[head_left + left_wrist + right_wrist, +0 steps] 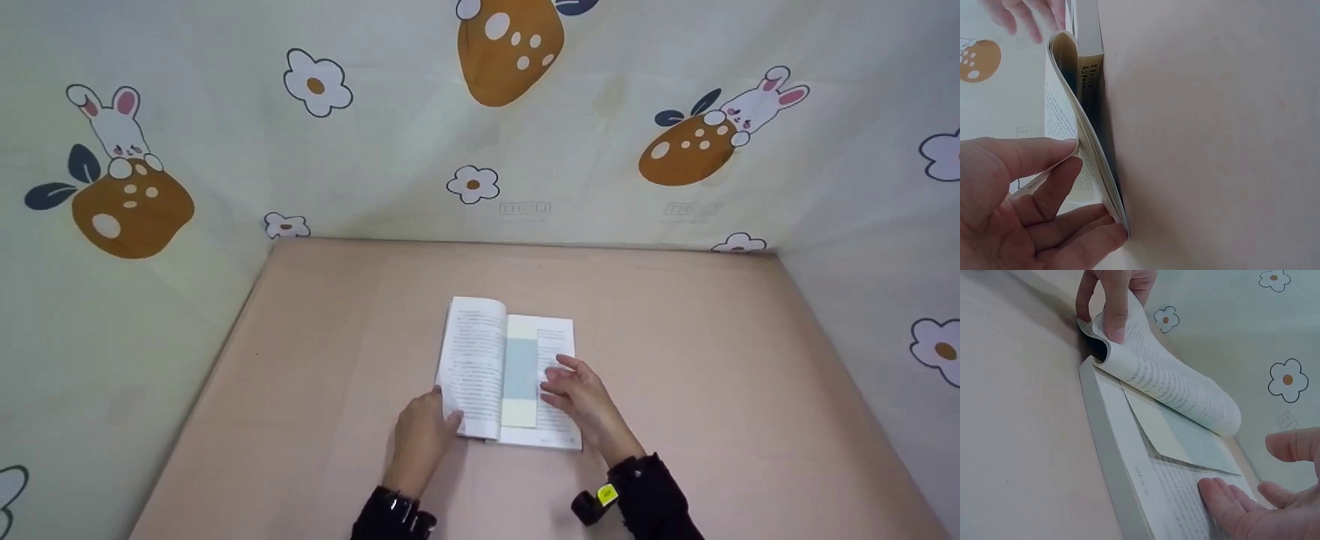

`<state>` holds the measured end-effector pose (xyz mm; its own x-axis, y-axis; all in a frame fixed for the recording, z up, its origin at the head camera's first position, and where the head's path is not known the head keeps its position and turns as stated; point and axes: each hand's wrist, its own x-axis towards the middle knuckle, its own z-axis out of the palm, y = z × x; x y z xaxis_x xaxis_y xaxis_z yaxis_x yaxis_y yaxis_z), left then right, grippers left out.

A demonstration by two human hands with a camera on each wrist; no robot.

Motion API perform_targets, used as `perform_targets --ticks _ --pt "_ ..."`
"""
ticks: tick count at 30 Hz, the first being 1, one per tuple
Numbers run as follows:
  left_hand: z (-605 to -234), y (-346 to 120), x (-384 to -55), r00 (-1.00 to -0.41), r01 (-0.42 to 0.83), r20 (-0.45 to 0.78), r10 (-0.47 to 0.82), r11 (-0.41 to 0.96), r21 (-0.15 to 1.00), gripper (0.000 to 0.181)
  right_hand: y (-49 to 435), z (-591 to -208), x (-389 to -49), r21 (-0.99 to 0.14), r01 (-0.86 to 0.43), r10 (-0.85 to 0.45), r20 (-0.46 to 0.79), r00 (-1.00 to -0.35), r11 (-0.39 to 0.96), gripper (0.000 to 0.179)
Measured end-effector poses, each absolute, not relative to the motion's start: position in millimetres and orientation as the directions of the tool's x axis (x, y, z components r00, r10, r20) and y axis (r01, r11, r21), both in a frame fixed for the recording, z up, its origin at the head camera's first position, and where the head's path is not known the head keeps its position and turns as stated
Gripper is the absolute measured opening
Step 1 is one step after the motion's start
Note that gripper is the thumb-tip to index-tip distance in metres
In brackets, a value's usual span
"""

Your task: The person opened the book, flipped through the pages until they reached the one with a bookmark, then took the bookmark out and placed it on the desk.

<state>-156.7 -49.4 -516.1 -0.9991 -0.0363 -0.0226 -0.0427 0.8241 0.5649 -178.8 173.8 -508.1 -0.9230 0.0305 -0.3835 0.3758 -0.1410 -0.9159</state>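
An open book [472, 367] lies on the table, its left pages curling up near the spine. My left hand [424, 433] grips those pages at their lower left edge; in the left wrist view its thumb and forefinger pinch a leaf while other fingers touch the outer edge. A flat bookmark [521, 375], pale yellow at both ends and light blue between, lies on the right page along the fold. Over the right page, just right of the bookmark, is my right hand [587, 401], fingers loosely bent, nothing between them. Its fingertips show close to the printed page [1176, 495].
A pinkish-beige table [337, 322] surrounds the book. Behind and at the sides stands a pale wall covering [390, 135] printed with rabbits and flowers. Near the right sleeve [651, 491] is a small black item with a yellow label [607, 493].
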Motion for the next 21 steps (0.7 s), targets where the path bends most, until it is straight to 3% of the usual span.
perform_targets --ticks 5,12,21 --pt "-517 -50 -156 -1.000 -0.026 -0.004 -0.029 0.825 0.565 0.050 165 -517 -189 -0.912 0.382 0.045 -0.392 -0.919 -0.150 0.053" --pt "-518 -51 -156 -0.999 0.018 0.043 -0.008 0.823 0.568 0.048 159 -522 -202 -0.926 0.367 0.086 -0.360 -0.929 0.084 0.041" --pt "-519 -50 -157 -0.999 0.023 0.046 -0.003 0.834 0.552 0.048 158 -527 -205 -0.918 0.351 0.120 -0.333 -0.935 0.184 0.038"
